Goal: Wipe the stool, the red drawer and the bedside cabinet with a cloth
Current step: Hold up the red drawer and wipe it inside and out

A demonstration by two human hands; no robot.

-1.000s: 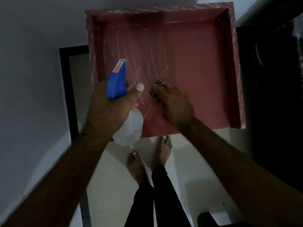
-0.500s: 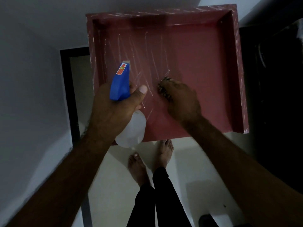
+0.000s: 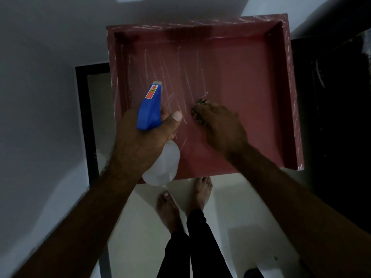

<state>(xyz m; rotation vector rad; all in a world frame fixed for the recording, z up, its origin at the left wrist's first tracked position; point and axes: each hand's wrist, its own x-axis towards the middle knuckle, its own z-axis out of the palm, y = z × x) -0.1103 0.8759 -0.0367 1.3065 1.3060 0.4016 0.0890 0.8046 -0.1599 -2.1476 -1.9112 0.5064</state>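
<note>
The red drawer (image 3: 230, 73) fills the upper middle of the head view, pulled out and wrapped in scratched clear film. My left hand (image 3: 140, 143) grips a spray bottle (image 3: 149, 109) with a blue trigger head and a translucent white body, held over the drawer's front left part. My right hand (image 3: 220, 125) presses a dark patterned cloth (image 3: 197, 115) onto the drawer bottom, just right of the bottle. Only a small edge of the cloth shows past the fingers.
A white wall (image 3: 40, 117) stands on the left with a dark door frame (image 3: 88, 125) beside the drawer. Dark furniture (image 3: 331, 117) rises at the right. My bare feet (image 3: 184, 199) stand on the pale floor (image 3: 140, 227) just below the drawer's front edge.
My right hand with the cloth has slid a little to the right and back across the drawer bottom. The left hand keeps the spray bottle in the same place.
</note>
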